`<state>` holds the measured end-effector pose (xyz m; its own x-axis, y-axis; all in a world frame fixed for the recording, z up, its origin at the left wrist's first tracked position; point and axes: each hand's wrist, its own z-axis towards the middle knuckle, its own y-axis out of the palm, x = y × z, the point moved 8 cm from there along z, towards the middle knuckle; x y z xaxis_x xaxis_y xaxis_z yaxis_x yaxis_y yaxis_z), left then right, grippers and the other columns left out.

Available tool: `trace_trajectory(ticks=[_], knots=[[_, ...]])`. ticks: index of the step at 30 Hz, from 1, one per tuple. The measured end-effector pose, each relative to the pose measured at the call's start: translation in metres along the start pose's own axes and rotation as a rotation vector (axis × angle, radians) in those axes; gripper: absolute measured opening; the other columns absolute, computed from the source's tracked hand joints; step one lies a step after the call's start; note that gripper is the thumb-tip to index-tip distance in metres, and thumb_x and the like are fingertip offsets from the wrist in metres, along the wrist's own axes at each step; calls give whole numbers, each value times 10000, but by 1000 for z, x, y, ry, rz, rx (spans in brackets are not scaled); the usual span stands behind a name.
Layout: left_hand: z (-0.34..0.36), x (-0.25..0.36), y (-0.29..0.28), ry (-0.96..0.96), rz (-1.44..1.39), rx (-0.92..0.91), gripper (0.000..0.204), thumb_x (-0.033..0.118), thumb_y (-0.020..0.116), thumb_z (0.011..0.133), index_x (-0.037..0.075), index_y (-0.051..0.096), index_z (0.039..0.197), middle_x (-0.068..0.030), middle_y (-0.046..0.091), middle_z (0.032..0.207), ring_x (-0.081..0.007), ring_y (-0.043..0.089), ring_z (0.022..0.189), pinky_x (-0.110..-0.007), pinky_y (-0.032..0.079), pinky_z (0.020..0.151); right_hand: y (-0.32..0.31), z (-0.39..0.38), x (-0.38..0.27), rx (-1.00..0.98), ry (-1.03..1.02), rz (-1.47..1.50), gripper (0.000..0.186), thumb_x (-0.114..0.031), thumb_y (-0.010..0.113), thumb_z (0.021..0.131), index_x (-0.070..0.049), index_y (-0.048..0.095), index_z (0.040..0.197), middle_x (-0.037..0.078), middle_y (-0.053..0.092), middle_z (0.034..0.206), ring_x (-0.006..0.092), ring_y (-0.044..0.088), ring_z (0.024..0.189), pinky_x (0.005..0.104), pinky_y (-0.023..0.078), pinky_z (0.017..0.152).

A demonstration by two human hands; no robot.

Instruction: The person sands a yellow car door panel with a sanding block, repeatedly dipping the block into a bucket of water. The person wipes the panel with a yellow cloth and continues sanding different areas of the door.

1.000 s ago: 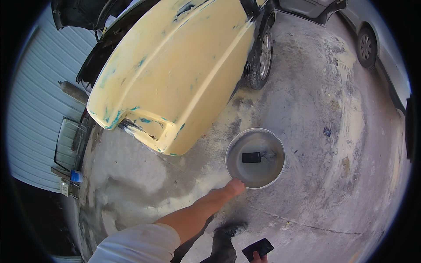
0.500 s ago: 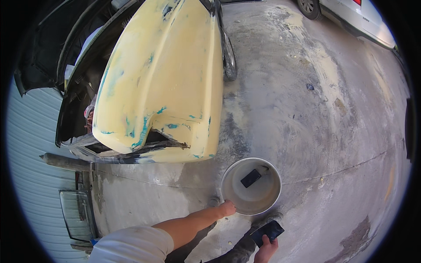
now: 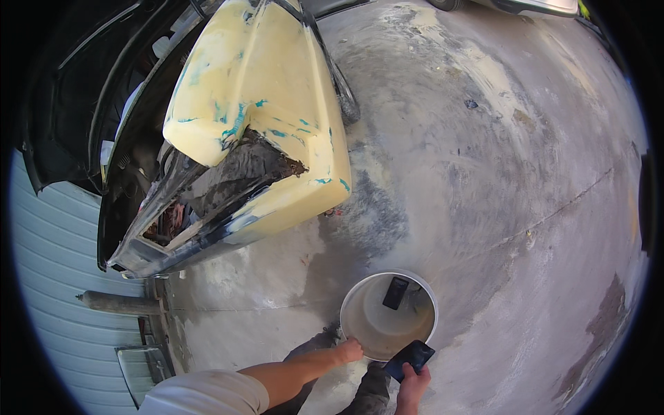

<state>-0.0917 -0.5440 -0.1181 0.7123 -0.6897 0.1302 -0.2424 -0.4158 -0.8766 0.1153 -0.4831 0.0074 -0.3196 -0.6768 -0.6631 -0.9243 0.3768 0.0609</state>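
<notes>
A round, pale bucket point(image 3: 357, 317) stands on the floor before my feet. My left hand point(image 3: 351, 350) is closed at its near left rim and appears to grip it. In my right hand point(image 3: 413, 384) is a dark, flat rectangular piece point(image 3: 407, 360), pinched near its lower edge and held above the bucket's near right rim. Its exact kind cannot be made out. A similar black rectangular piece point(image 3: 395, 293) lies inside the bucket toward the far wall.
At the upper left is a car body with a cream-coated fender point(image 3: 283, 83) and an open front corner. A gas cylinder point(image 3: 121, 303) and a glass pane point(image 3: 142, 370) are beside the corrugated wall point(image 3: 55, 277). Part of a white car point(image 3: 529, 7) shows at the far right.
The view has shifted and turned. My right hand has brought the dark piece up and left, closer to the bucket. My left hand stays at the rim.
</notes>
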Motion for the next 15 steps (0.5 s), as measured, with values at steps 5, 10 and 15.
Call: trace_trajectory(ticks=[5,10,15], knots=[[-11,-27,6,-122,-580,-351,237,223,671,795,104,749,985,-93,740,933,-257,713,890,-451,561,787,17,-8,32,-19,42,-194,213,3,678,773,23,699,984,45,710,867,127,630,749,291,509,712],[-37,-81,-64,-639,-2235,-733,558,469,548,986,51,542,1356,-134,610,1313,-243,575,1229,-444,418,1067,99,-27,55,-321,235,-118,231,-28,715,772,-9,734,1001,35,720,880,121,648,782,296,523,746],[-62,-144,-119,-364,-1850,-774,381,199,644,972,-10,599,1287,-91,674,1171,-161,655,1036,-362,541,899,174,-34,72,-582,307,-330,250,-103,729,807,-12,726,1040,38,715,880,130,653,808,293,517,787]])
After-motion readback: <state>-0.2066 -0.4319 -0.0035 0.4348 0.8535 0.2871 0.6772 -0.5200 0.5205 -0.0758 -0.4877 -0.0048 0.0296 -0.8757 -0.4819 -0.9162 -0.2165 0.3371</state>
